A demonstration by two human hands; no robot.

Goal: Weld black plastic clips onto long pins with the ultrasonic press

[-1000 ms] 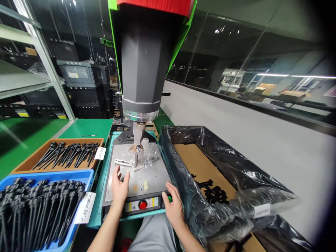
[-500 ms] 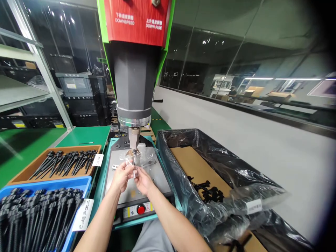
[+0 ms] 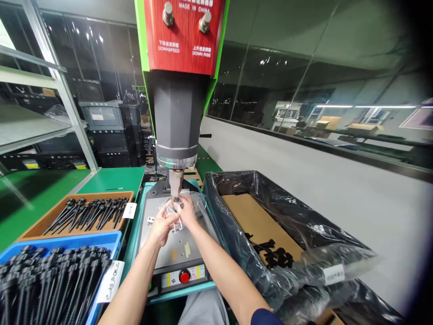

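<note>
Under the press's metal tip, both of my hands work close together above the grey metal plate. My left hand is closed in a pinch on a thin white cord that loops below the fingers. Higher up, just beneath the tip, my right hand is closed around a small black part; its lower portion is hidden by my fingers. A clear plastic bag lies behind and to the right of my right hand.
On the left stand an orange tray and a blue tray, both holding black stemmed parts. A box lined with black plastic stands to the right, black parts inside. A red button is on the machine's front.
My right hand has moved up toward the press tip, bringing the black part just under it. My left hand stays lower, with the white cord now hanging in a loop. The camera view has tilted up slightly.
</note>
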